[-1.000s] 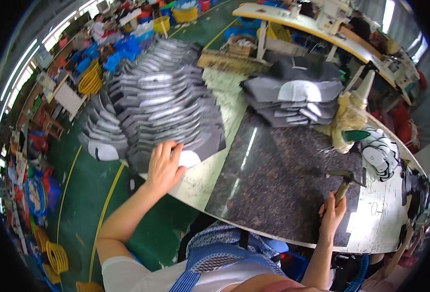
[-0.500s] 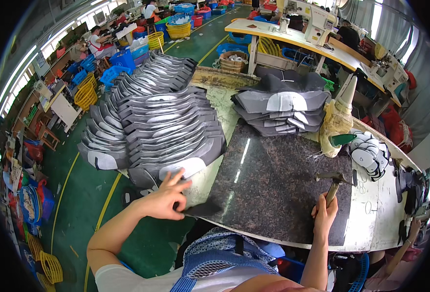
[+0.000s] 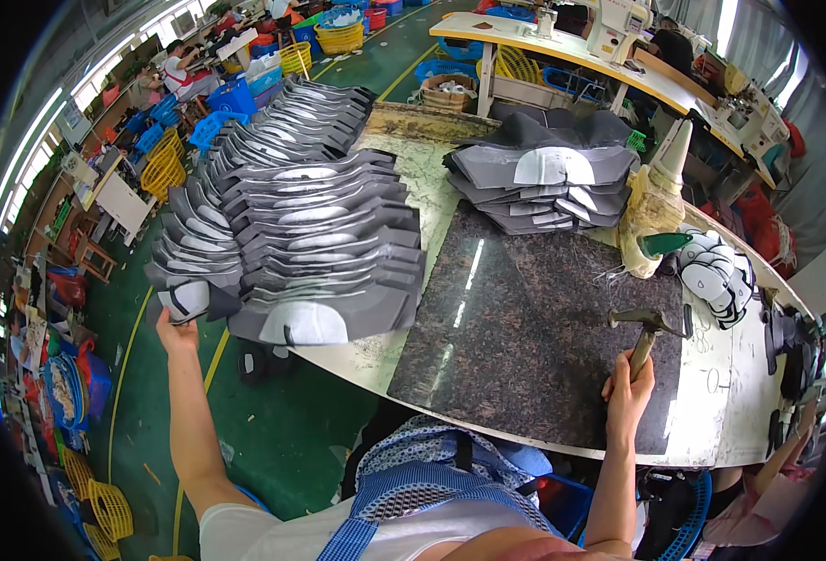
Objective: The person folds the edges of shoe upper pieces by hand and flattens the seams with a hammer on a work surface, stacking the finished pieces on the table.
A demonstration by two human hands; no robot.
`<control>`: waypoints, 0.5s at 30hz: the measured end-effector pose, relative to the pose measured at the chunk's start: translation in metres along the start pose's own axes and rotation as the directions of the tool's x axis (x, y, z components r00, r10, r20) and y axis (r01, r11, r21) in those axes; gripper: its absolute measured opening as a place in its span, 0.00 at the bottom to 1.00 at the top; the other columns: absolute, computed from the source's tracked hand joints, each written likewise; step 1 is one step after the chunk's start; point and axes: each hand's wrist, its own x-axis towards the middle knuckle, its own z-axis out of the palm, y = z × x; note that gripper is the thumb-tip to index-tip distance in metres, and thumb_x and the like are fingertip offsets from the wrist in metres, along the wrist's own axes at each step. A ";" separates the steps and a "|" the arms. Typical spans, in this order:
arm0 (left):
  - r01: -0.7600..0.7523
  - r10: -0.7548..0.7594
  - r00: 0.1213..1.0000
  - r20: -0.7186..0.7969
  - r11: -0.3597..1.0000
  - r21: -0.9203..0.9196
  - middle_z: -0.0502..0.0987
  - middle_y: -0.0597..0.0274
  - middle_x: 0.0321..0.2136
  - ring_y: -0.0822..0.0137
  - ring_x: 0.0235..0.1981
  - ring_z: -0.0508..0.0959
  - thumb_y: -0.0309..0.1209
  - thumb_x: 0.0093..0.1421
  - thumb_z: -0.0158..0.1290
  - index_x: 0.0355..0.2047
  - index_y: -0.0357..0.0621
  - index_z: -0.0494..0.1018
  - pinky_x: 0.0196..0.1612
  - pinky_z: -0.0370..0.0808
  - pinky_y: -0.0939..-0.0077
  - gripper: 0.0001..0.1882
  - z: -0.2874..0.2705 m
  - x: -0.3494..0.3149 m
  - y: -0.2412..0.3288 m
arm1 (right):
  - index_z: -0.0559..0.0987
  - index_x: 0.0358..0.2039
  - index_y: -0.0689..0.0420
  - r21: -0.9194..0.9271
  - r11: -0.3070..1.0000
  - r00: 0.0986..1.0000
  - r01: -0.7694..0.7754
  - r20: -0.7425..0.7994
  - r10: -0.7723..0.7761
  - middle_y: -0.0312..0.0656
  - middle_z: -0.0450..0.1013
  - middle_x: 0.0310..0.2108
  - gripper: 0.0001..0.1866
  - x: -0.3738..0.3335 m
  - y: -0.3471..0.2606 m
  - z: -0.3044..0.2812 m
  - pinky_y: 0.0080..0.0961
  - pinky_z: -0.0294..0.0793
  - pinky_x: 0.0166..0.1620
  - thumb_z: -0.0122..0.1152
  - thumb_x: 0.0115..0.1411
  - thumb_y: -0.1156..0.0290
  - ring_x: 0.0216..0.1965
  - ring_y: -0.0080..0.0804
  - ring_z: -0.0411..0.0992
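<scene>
Moved since half a second ago: the left hand [image 3: 180, 333], carried from the near table edge beside the slab to the near end of the left-hand row of pieces.

Left hand: closed, as it appears, on the near edge of a dark grey curved sheet piece with a white rounded patch [image 3: 188, 298]; some fingers are hidden. The piece is held at the row's outer end, probably because that edge is the easiest to reach.

Right hand [image 3: 630, 395]: wrapped round the handle of a wooden-handled hammer with a dull metal head [image 3: 646, 338]. The hammer is held head up over the right part of a dark speckled stone slab [image 3: 525, 346], apparently to be kept ready; firm backing is presumably given by the slab.

Wide row of overlapping dark grey pieces with white patches [image 3: 324, 248]: fanned on the pale, worn table [image 3: 361, 363], likely so that each edge is left exposed.

Obstructions: the slab's far side is bounded by a pile of similar grey pieces [image 3: 548, 168]. At its far right corner is stood a cream cone on a yellowed, wrapped base [image 3: 656, 210], with rounded white pieces with black edging [image 3: 715, 271] heaped just beyond.
</scene>
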 end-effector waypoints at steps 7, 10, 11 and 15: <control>-0.347 0.149 0.754 0.640 0.917 0.196 0.74 0.64 0.46 0.66 0.44 0.74 0.35 0.63 0.48 0.55 0.40 0.68 0.50 0.70 0.70 0.21 0.113 -0.177 -0.015 | 0.69 0.37 0.58 0.044 0.998 0.786 -0.043 0.618 0.007 0.32 0.67 0.25 0.08 -0.032 -0.042 0.115 0.18 0.69 0.27 0.59 0.63 0.72 0.24 0.18 0.68; -0.494 0.115 0.451 0.885 0.858 0.140 0.74 0.66 0.39 0.76 0.42 0.73 0.26 0.59 0.50 0.56 0.34 0.66 0.48 0.68 0.78 0.24 0.155 -0.243 -0.022 | 0.67 0.41 0.62 0.132 0.988 0.615 -0.078 0.786 -0.057 0.41 0.75 0.34 0.12 -0.043 -0.049 0.199 0.26 0.75 0.36 0.58 0.64 0.70 0.34 0.26 0.76; -0.503 0.039 0.330 0.943 0.853 0.140 0.74 0.65 0.38 0.75 0.40 0.74 0.25 0.61 0.48 0.56 0.33 0.66 0.47 0.69 0.77 0.22 0.153 -0.238 -0.015 | 0.67 0.42 0.63 0.067 0.997 0.625 0.035 0.777 -0.074 0.46 0.76 0.38 0.14 -0.043 -0.054 0.218 0.29 0.75 0.39 0.58 0.63 0.70 0.38 0.32 0.77; -0.362 0.163 0.379 0.911 0.932 -0.016 0.77 0.56 0.45 0.65 0.42 0.79 0.34 0.64 0.48 0.53 0.35 0.68 0.51 0.75 0.67 0.20 0.101 -0.169 0.057 | 0.65 0.41 0.65 -0.054 0.958 0.663 0.283 0.732 -0.155 0.58 0.77 0.38 0.15 -0.052 -0.032 0.258 0.45 0.75 0.42 0.57 0.61 0.70 0.38 0.57 0.77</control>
